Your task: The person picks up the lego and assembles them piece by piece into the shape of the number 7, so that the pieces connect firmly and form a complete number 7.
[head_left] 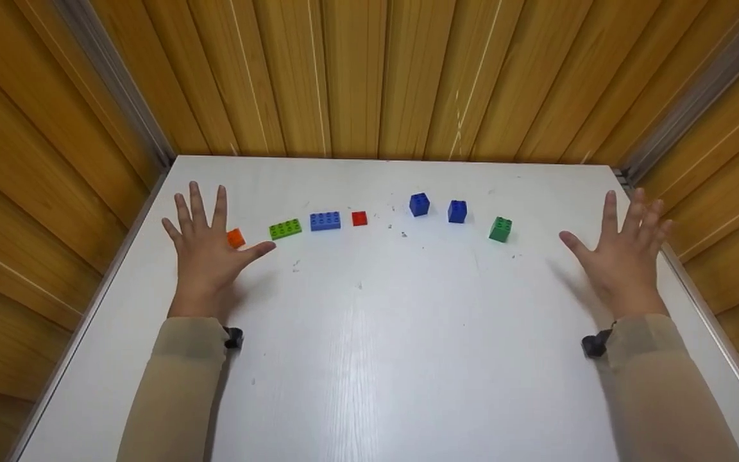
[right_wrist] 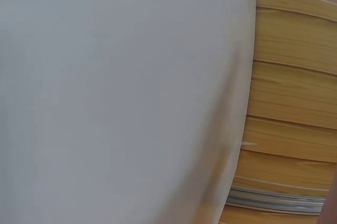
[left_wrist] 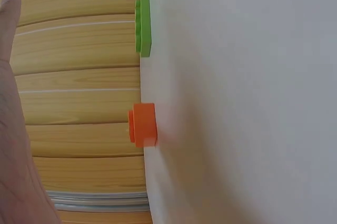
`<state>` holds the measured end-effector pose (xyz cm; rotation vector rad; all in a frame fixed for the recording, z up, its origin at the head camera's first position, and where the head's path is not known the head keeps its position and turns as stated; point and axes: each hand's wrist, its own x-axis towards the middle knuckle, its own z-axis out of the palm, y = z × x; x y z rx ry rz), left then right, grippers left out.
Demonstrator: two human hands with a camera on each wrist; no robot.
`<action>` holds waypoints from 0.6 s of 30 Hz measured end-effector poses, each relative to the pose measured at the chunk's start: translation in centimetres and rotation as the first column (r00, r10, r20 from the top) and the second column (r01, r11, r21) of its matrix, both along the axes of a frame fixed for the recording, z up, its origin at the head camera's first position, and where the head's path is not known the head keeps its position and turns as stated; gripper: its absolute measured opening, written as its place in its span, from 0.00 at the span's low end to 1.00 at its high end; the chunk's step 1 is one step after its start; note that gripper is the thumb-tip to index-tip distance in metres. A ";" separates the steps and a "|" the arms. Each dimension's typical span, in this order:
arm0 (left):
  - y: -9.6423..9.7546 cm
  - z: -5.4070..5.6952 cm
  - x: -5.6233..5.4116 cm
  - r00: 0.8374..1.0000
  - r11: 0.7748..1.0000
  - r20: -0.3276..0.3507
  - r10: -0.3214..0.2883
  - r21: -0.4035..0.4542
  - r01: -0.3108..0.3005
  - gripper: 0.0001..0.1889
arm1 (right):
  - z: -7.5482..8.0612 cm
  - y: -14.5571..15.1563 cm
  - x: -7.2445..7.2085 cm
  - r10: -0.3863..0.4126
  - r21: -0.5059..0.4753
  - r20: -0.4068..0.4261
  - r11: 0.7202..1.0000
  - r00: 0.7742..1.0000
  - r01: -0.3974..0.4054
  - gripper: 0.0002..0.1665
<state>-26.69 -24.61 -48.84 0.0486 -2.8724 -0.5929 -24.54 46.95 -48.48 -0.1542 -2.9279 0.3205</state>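
Note:
My left hand point(head_left: 206, 260) is spread above the left side of the table, fingers straight, holding nothing. It partly covers an orange toy brick point(head_left: 235, 238), which shows whole in the left wrist view point(left_wrist: 145, 124). Beyond the thumb lies a flat lime-green brick point(head_left: 285, 229), then a longer blue brick point(head_left: 325, 221) and a small red brick point(head_left: 359, 219). Over the right side my right hand point(head_left: 623, 266) is likewise spread and holds nothing. Nearest to it stands a green brick point(head_left: 500, 229). Two dark blue bricks point(head_left: 419, 204) stand farther left of that one.
The bricks form a loose arc across the far part of the white table point(head_left: 369, 359). Wood-slat walls point(head_left: 350, 77) rise behind it and at both sides, with metal posts point(head_left: 116, 77) at the corners. Each wrist carries a small black camera point(head_left: 233, 338).

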 end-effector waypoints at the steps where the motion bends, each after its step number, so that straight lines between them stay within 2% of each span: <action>1: 0.4 0.0 -0.1 1.000 1.000 -0.006 -0.003 0.006 0.003 0.75 | 0.0 -0.2 0.0 0.001 0.001 -0.004 1.000 1.000 -0.001 0.71; 6: 2.0 0.2 -0.6 0.996 0.999 -0.087 0.000 0.038 0.004 0.74 | 0.4 -1.2 -0.2 0.020 -0.017 -0.045 1.000 0.999 -0.021 0.71; 11: 3.8 0.5 -1.0 0.982 0.997 -0.188 0.022 0.073 -0.009 0.71 | 0.9 -2.1 -0.6 0.032 -0.030 -0.082 0.999 0.996 -0.035 0.72; 15: 4.8 0.7 -1.3 0.976 0.994 -0.216 0.033 0.113 -0.008 0.69 | 1.3 -2.7 -0.9 0.049 -0.067 -0.083 0.996 0.995 -0.054 0.72; 18: 5.6 0.8 -1.6 0.973 0.984 -0.230 0.015 0.174 0.026 0.68 | 1.6 -3.4 -1.1 0.067 -0.122 -0.042 0.990 0.997 -0.072 0.72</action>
